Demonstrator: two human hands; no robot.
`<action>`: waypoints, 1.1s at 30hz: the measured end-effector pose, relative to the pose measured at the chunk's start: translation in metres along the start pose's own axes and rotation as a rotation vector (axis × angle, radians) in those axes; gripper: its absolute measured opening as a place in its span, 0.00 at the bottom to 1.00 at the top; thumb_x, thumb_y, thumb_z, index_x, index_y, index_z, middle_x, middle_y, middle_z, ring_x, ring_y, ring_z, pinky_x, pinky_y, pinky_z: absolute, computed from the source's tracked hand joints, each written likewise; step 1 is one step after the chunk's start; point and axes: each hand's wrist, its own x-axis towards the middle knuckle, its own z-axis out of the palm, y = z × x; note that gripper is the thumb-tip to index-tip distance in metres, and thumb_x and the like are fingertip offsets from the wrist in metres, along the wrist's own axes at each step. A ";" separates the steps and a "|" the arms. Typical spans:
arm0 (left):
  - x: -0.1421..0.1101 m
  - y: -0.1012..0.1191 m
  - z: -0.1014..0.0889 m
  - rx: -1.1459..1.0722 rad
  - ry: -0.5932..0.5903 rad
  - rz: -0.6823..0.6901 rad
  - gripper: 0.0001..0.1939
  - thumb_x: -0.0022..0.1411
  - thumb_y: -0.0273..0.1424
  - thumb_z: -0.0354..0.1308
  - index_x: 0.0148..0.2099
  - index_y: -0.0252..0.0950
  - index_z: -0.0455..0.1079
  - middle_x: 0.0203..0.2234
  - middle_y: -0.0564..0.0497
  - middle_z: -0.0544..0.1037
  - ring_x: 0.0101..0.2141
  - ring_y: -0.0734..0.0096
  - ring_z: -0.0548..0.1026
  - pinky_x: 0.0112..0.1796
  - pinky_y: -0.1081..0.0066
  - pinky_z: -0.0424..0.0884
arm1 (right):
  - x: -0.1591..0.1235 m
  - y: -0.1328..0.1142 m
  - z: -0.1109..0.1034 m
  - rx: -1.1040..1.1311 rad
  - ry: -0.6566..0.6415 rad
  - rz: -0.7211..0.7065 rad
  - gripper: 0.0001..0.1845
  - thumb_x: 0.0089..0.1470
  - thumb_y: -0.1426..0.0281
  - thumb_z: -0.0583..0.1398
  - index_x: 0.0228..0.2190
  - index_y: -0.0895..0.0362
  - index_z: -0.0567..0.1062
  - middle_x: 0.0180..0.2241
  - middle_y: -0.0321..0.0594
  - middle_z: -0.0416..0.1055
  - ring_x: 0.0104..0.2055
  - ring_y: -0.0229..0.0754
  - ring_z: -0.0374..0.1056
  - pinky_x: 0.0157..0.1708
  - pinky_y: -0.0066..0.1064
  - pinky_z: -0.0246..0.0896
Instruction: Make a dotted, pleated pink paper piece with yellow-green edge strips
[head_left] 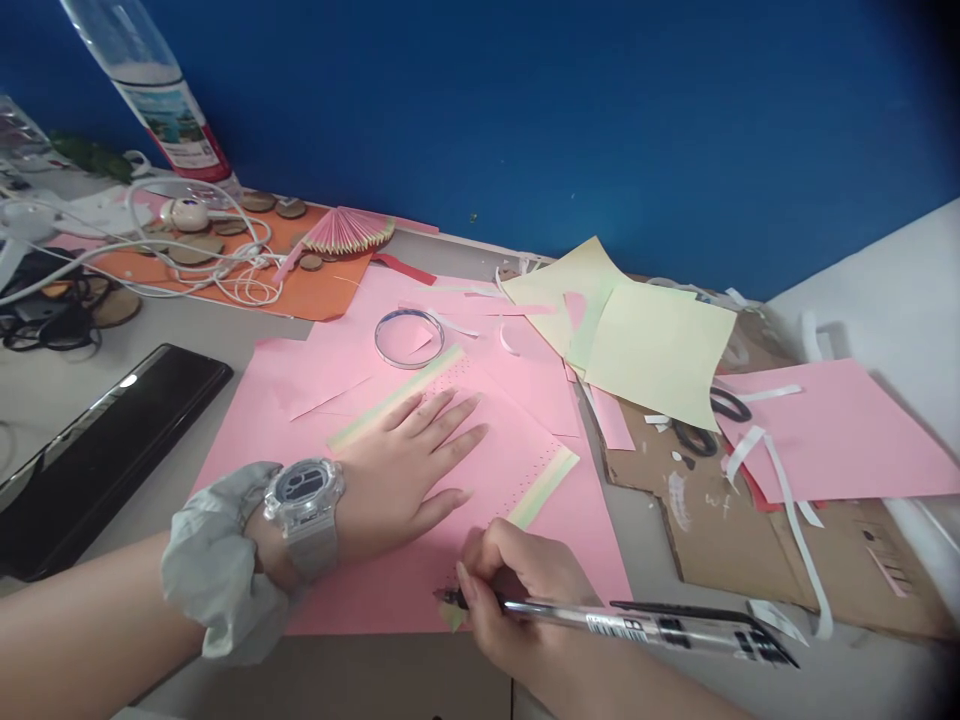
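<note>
My left hand [409, 465] lies flat with fingers spread on a pink paper sheet [375, 580], pressing it to the desk. A grey watch [304, 500] and a pale scrunchie [217, 560] sit on that wrist. My right hand [517, 590] is closed on a clear pen [637, 625], its tip touching the pink sheet near the front edge. Rows of small dots run across the sheet between pale green strips [544, 485]. A tape ring [409, 338] lies just beyond my left fingers.
Yellow papers [652, 345], black scissors [701, 430], another pink sheet [832, 430] and white strips rest on cardboard [735, 540] at right. A black keyboard [97, 450] lies at left. White cables [187, 255], a folded pink paper fan [345, 235] and a bottle [161, 95] stand behind.
</note>
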 end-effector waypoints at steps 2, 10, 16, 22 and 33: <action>0.000 0.000 0.000 0.003 -0.012 -0.001 0.29 0.67 0.42 0.43 0.66 0.37 0.48 0.66 0.45 0.46 0.65 0.55 0.44 0.61 0.55 0.44 | -0.001 0.003 0.001 -0.052 0.001 0.004 0.12 0.48 0.74 0.56 0.22 0.53 0.55 0.19 0.31 0.65 0.19 0.35 0.61 0.20 0.25 0.54; 0.001 0.000 -0.003 0.013 -0.030 0.002 0.29 0.67 0.43 0.42 0.66 0.37 0.48 0.66 0.46 0.47 0.64 0.56 0.44 0.61 0.56 0.43 | 0.000 0.004 -0.011 0.070 -0.015 0.024 0.14 0.52 0.73 0.54 0.21 0.53 0.53 0.19 0.30 0.61 0.19 0.33 0.54 0.20 0.25 0.50; 0.001 0.000 -0.001 0.004 -0.030 0.001 0.29 0.67 0.42 0.42 0.66 0.37 0.48 0.66 0.46 0.46 0.65 0.55 0.43 0.61 0.55 0.44 | 0.002 -0.001 -0.012 0.040 -0.047 0.031 0.11 0.52 0.73 0.54 0.23 0.53 0.56 0.22 0.31 0.66 0.21 0.34 0.58 0.21 0.25 0.51; 0.001 0.000 -0.002 0.011 -0.038 0.006 0.29 0.67 0.43 0.42 0.66 0.37 0.48 0.66 0.45 0.46 0.65 0.56 0.43 0.61 0.55 0.44 | 0.001 0.003 -0.020 0.140 -0.104 0.058 0.14 0.55 0.73 0.53 0.22 0.53 0.54 0.21 0.30 0.58 0.21 0.34 0.52 0.21 0.26 0.48; 0.000 -0.002 -0.001 0.039 -0.026 0.019 0.29 0.68 0.43 0.41 0.67 0.37 0.48 0.66 0.45 0.46 0.65 0.55 0.44 0.61 0.55 0.44 | 0.006 -0.008 -0.026 0.051 -0.172 0.121 0.12 0.54 0.73 0.53 0.23 0.53 0.55 0.23 0.31 0.60 0.22 0.33 0.54 0.23 0.26 0.50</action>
